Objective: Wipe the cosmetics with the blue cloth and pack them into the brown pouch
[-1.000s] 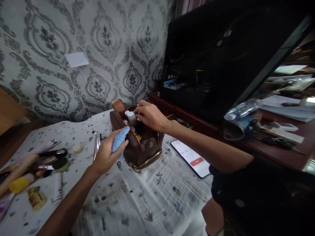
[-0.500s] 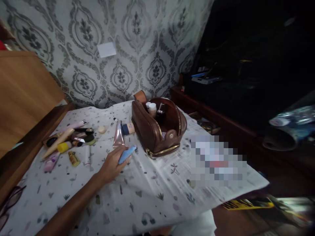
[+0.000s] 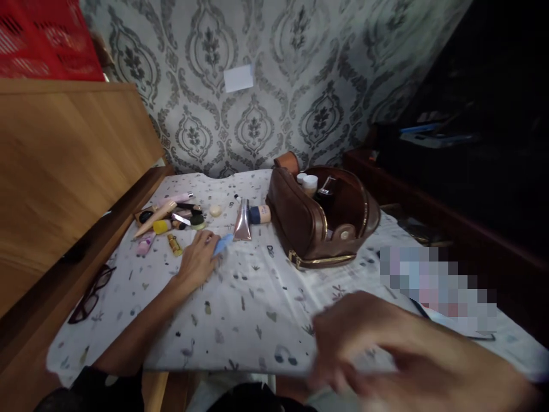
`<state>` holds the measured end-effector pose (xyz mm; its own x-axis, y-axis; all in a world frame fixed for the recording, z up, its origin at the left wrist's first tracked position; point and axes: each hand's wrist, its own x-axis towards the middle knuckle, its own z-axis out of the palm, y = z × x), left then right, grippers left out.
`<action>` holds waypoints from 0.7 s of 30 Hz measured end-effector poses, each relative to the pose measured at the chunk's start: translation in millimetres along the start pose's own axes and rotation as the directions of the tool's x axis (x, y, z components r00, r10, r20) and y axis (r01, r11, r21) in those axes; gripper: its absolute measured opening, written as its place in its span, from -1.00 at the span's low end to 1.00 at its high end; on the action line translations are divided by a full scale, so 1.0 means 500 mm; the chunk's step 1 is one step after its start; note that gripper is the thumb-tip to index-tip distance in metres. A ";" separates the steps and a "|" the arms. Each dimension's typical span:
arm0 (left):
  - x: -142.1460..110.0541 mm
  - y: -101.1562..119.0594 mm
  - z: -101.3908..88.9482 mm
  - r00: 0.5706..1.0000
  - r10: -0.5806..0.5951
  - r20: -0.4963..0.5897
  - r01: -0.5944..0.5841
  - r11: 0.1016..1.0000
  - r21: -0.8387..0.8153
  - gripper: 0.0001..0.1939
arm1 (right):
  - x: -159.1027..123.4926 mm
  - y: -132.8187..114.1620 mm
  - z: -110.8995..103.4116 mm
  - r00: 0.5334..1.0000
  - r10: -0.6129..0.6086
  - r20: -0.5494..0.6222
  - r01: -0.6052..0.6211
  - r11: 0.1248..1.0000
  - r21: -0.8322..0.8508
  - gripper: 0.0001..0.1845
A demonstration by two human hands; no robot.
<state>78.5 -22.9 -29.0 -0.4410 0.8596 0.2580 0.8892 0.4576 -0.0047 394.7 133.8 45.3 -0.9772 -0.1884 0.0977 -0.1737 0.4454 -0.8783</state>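
Note:
My left hand (image 3: 198, 260) rests on the patterned cloth (image 3: 249, 309), its fingers closed on a small blue pad (image 3: 223, 245) that sticks out to the right. A brown leather pouch (image 3: 319, 220) stands open just right of it, with small bottles and jars upright inside. A pink tube (image 3: 242, 223) and a small blue-capped bottle (image 3: 259, 214) lie between the hand and the pouch. My right hand (image 3: 386, 349) sweeps across the near foreground, smeared by motion, so its fingers cannot be made out.
Several cosmetics (image 3: 169, 220) lie in a heap at the cloth's far left. Dark-framed glasses (image 3: 92, 294) sit on the left edge beside a wooden board (image 3: 55, 171). A blurred-out flat item (image 3: 437, 280) lies at the right. Dark furniture (image 3: 472, 149) stands behind on the right.
The view has swung left. My left hand lowered the blue pad from the pouch to the cloth. My right hand left the pouch and now passes close in the foreground.

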 end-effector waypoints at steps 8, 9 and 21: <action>-0.004 -0.048 0.007 0.951 -0.305 0.054 0.300 0.950 0.088 -0.69 | 0.266 0.115 0.039 0.981 0.184 -0.068 -0.154 0.936 0.315 -0.59; -0.004 -0.049 0.010 0.956 -0.290 0.050 0.287 0.956 0.067 -0.70 | 0.289 0.136 0.049 0.975 0.194 -0.106 -0.157 0.945 0.286 -0.62; -0.004 -0.155 0.034 0.910 -0.340 -0.236 0.344 0.939 -0.025 -0.61 | 0.427 0.228 0.128 0.917 0.069 -0.394 -0.102 0.993 -0.063 -0.75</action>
<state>8.2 -56.4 -45.5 -0.6747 0.5736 0.4645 0.6864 0.7191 0.1089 174.3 88.3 -64.2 -0.9558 0.2028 0.2128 -0.0801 0.5168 -0.8524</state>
